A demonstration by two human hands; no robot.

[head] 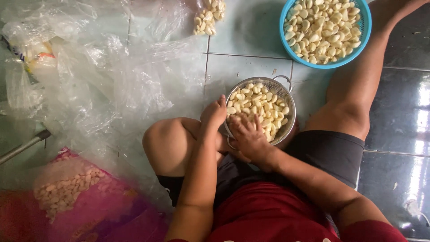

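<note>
The colander [283, 92], a round bowl of fine metal mesh with wire loop handles, is sitting on the floor [251, 67] between the person's legs, tucked against the bent left knee [169, 143]. It is holding a heap of peeled garlic cloves [260, 105], pale cream, smooth and plump.

The right hand [249, 136] is lying palm down over the near rim, fingers [256, 122] spread loosely and resting on the cloves; whether they are pinching a clove cannot be told. The left hand [214, 114] is pressing against the colander's left rim, fingers curled and thumb up; it appears to be steadying the rim, but a firm grasp cannot be confirmed.

Beyond the colander, well apart, a round blue plastic basket [365, 31] with a slotted wall is standing beside the outstretched right leg [358, 85], piled with more cloves of the same kind.

The floor is showing pale, matt tiles with dark grout lines; to the right the tiles are dark and glossy. To the left, crumpled clear plastic sheeting [98, 76] is spreading over the floor, thin and wrinkled. A clear bag of cloves [208, 15] is lying at the top edge. At lower left, a pink bag [89, 201] is holding more cloves, blurred. A grey metal rod [22, 148] is lying at the left edge.
</note>
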